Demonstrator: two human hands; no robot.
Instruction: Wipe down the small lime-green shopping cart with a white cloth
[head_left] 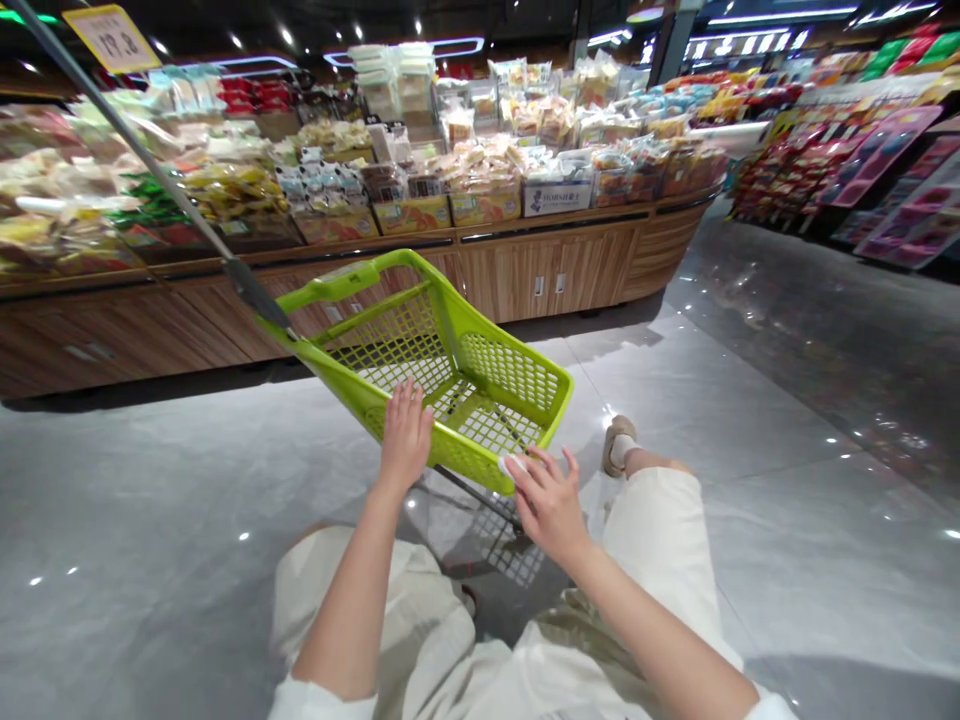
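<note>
At the top left hangs a yellow price sign [112,38]. From there a grey pole [150,165] runs down to the right and meets the handle end of the basket [510,375]. Behind it stands a long wooden counter [525,270], full of packed food in bags and boxes.

The basket is light green, made of plastic grid, and it has nothing inside. It stands tilted on the grey floor [750,400], just in front of the person, with its open side turned to the camera.

The left hand [405,440] lies on the near wall of the basket. It is open, the fingers are straight and close together, and they reach over the rim.

The right hand [547,505] is at the near right corner of the basket. Its fingers are spread. The tips of the thumb and first finger touch a small white piece [514,463] that lies against the rim. I cannot tell if the hand pinches this piece or only presses on it.

Just right of this hand are the person's knee in light trousers and a beige shoe [616,440]. At the far right, across the aisle, stand racks [862,170] with red and pink packs.
</note>
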